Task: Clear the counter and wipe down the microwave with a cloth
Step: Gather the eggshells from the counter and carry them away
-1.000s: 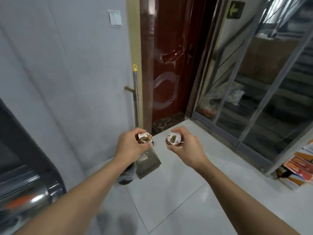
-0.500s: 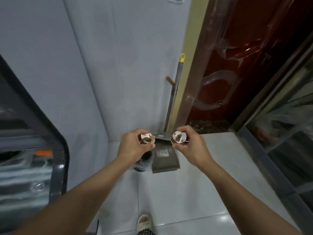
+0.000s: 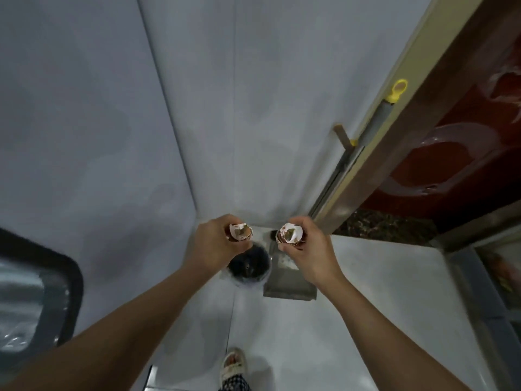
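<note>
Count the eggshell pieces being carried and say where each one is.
2. One eggshell is held in the left hand, the other eggshell in the right hand. More stacked inside cannot be ruled out.

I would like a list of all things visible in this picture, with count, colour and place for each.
eggshells: two clusters, white-brown, one in each hand
waste bin: one, dark, on the floor in the corner below the hands
dustpan: one, grey, on the floor right of the bin
long handle: one, grey with yellow tip, leaning by the door frame
door: one, dark red, right
slipper: one, pale, bottom centre
left hand: grips eggshells
right hand: grips eggshells
</note>
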Demonstrator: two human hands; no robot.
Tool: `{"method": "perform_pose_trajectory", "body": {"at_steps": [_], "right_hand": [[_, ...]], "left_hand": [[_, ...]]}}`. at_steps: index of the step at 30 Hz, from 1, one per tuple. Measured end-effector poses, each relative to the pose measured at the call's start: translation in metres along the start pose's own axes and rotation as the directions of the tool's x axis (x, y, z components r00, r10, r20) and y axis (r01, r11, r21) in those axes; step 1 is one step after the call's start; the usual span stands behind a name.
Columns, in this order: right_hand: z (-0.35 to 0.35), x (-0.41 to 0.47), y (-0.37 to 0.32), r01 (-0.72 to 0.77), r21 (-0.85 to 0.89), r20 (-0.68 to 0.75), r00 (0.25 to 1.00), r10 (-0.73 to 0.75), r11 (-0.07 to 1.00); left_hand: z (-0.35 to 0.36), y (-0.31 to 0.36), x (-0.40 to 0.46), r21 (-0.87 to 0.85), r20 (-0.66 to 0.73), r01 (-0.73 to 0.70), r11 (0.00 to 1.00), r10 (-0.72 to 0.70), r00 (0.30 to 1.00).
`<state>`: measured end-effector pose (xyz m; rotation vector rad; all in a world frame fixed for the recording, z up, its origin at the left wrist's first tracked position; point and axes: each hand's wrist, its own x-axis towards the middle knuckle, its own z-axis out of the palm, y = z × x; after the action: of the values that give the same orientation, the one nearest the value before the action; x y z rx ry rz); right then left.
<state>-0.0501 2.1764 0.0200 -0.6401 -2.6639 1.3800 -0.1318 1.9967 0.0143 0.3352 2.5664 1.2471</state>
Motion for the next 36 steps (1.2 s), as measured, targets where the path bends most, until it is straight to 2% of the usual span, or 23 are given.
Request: {"method": "perform_pose_trajectory", "body": {"at_steps": [12, 17, 21, 25, 30, 36], "right_hand": [[0.094, 0.130, 0.097, -0.054, 0.014, 0.126, 0.991, 0.052, 0.998], [0.152, 0.171, 0.171, -0.093, 0.048, 0.206, 0.975, 0.081, 0.995], [0.202, 0.194, 0.242, -0.083, 0.010, 0.198, 0.977, 0.079, 0.997], [0.249, 0.207, 0.308, -0.100, -0.003, 0.258, 0.961, 0.097, 0.995], [0.304, 0.224, 0.383, -0.020, -0.061, 0.244, 0.969, 0.035, 0.998], [0.346, 0.243, 0.436, 0.019, -0.130, 0.302, 0.953, 0.021, 0.991]], "left_hand": [[0.082, -0.092, 0.099, 0.000, -0.017, 0.203, 0.979, -0.203, 0.979], [0.141, -0.151, 0.128, -0.016, 0.013, 0.316, 0.949, -0.315, 0.949], [0.196, -0.215, 0.153, -0.028, -0.009, 0.395, 0.918, -0.395, 0.919], [0.251, -0.279, 0.176, 0.055, 0.005, 0.423, 0.904, -0.424, 0.906], [0.311, -0.342, 0.205, 0.145, 0.004, 0.401, 0.905, -0.405, 0.914], [0.364, -0.396, 0.222, 0.206, 0.004, 0.359, 0.910, -0.368, 0.930]]}}
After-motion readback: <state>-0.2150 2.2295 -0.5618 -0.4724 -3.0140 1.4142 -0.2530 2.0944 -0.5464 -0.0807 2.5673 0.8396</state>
